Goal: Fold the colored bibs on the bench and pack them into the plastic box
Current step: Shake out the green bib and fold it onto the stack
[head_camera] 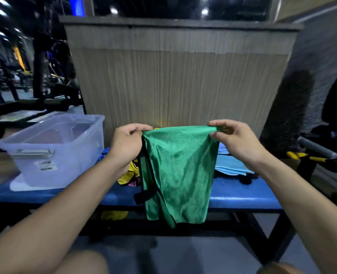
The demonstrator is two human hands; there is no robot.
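Both bare forearms are reaching forward from the bottom corners, and between them the left hand [127, 140] is pinching one top corner of a green bib [178, 171] while the right hand [235, 138] is pinching the other, thumb against curled fingers on each side. Between the two grips the bib's top edge is stretching taut, and the cloth is hanging down in front of the blue desk [242, 198], its lower hem dropping past the desk's front edge. Black trim and a black strap [144, 196] are running down the bib's left side.

Behind the hanging cloth, a yellow bib [131, 174] is lying crumpled on the desk just left of it, and a light blue bib [229, 165] is lying flat to the right (how many layers it has I cannot tell). Farther left, a clear plastic box [54, 147] is standing upright on the desk with no lid on it, a white label on its near wall. A ribbed beige panel [179, 80] is rising behind the desk, and dark gym equipment [25, 72] is standing beyond the box.
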